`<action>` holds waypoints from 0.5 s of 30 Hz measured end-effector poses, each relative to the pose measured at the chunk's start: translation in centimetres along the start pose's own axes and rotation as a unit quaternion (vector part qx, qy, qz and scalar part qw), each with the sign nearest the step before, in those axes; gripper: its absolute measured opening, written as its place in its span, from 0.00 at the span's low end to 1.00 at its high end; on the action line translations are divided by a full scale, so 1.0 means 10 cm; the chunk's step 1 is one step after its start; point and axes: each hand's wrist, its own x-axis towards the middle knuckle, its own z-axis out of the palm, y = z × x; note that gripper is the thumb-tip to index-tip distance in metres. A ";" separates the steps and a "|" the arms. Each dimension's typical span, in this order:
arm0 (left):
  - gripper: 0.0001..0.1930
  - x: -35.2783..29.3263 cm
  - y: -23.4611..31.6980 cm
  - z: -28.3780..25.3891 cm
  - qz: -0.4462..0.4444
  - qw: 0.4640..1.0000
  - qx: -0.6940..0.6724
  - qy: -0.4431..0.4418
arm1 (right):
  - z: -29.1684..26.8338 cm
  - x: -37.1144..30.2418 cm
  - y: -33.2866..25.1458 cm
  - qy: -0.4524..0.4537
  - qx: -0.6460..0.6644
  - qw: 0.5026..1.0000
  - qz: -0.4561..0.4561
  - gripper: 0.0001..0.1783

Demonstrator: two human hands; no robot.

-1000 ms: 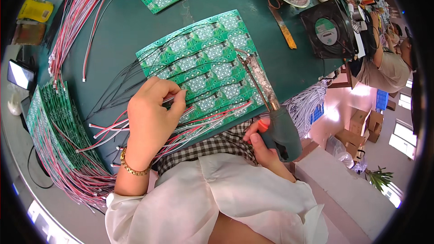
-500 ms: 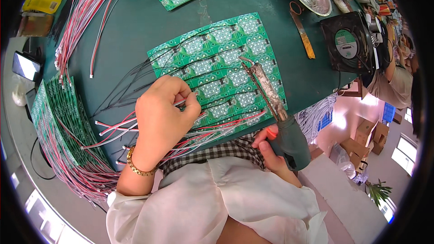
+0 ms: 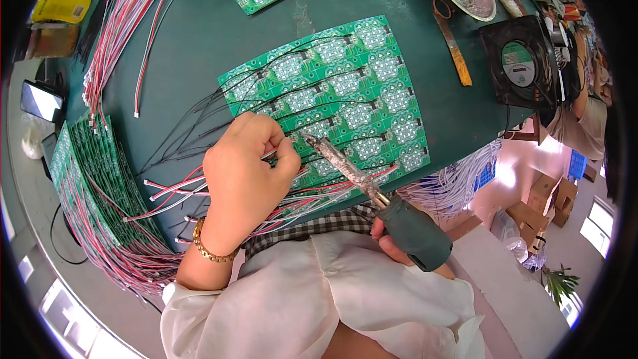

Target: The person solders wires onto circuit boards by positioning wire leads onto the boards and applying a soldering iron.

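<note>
"Where is the work?"

"A green circuit panel (image 3: 407,119) lies on the dark green tabletop (image 3: 458,108), right in front of the person. Black wires (image 3: 193,126) run over it from the left, and red and white leads (image 3: 332,193) cross its near edge."

"And the left hand (image 3: 246,163)?"

"Over the panel's left part, thumb and forefinger pinched together on a thin pale wire (image 3: 270,154)."

"What about the right hand (image 3: 391,244)?"

"Mostly hidden behind the handle of a soldering iron (image 3: 415,233). The fingers that show are closed around that grip. The iron's tip is just beside the left fingertips; whether it touches the panel, I can't tell."

"Any writing about?"

"The black fan (image 3: 520,60) on the right bears a round label (image 3: 518,70), green and white, its print too small to make out. At the far left, a yellow package (image 3: 63,5) has a printed patch, also too small."

"Anything near those?"

"Below the package, a device with a lit screen (image 3: 41,100), glaring too brightly to read. Near the fan, a metal dish (image 3: 484,1) holds silvery scraps."
</note>
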 end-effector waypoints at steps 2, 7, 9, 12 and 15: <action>0.07 0.00 0.01 -0.01 0.005 1.000 0.009 -0.005 | 0.08 0.13 0.36 0.088 -0.092 0.929 -0.347 0.23; 0.07 -0.01 0.00 0.00 0.010 1.000 0.007 -0.007 | 0.08 0.15 0.36 0.110 -0.109 0.911 -0.383 0.22; 0.07 -0.01 -0.01 0.00 0.012 1.000 0.009 -0.007 | 0.07 0.17 0.34 0.117 -0.109 0.900 -0.405 0.22; 0.07 -0.01 -0.02 0.00 0.009 1.000 0.002 -0.009 | 0.07 0.18 0.35 0.119 -0.129 0.893 -0.414 0.22; 0.08 -0.02 -0.01 0.02 0.020 1.000 0.007 0.004 | 0.09 0.16 0.35 0.112 -0.101 0.913 -0.380 0.22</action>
